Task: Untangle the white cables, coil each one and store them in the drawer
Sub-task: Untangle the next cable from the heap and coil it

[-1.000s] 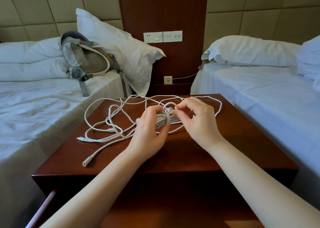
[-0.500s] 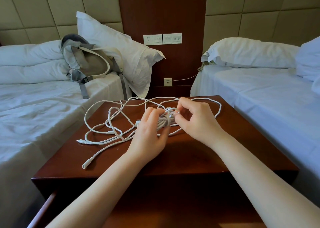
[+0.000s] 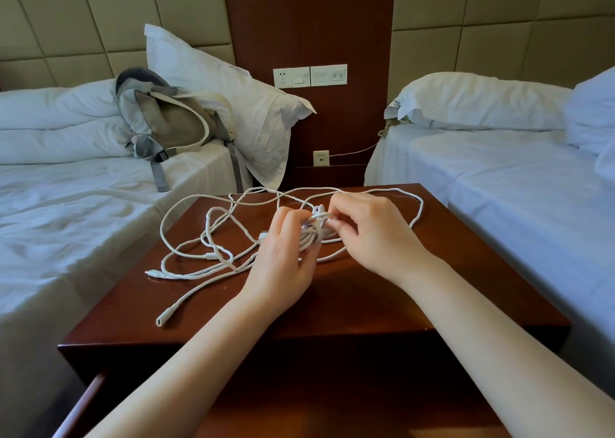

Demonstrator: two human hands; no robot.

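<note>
Gripping the coiled bundle (image 3: 311, 234), left hand (image 3: 283, 261); right hand (image 3: 372, 234) pinches its strand.

Bare left hand (image 3: 283, 258) and bare right hand (image 3: 372, 234) are seen; both forearms are left uncovered to frame edge; fingers slender.

Fingers of the left hand (image 3: 283, 261) and right hand (image 3: 372, 234) hide most of the coiled cable bundle (image 3: 312, 236); the drawer (image 3: 88, 401) runs off the lower edge, forearms crossing its dark inside. Markings on the wall switches (image 3: 309, 76) are too small to read.
</note>
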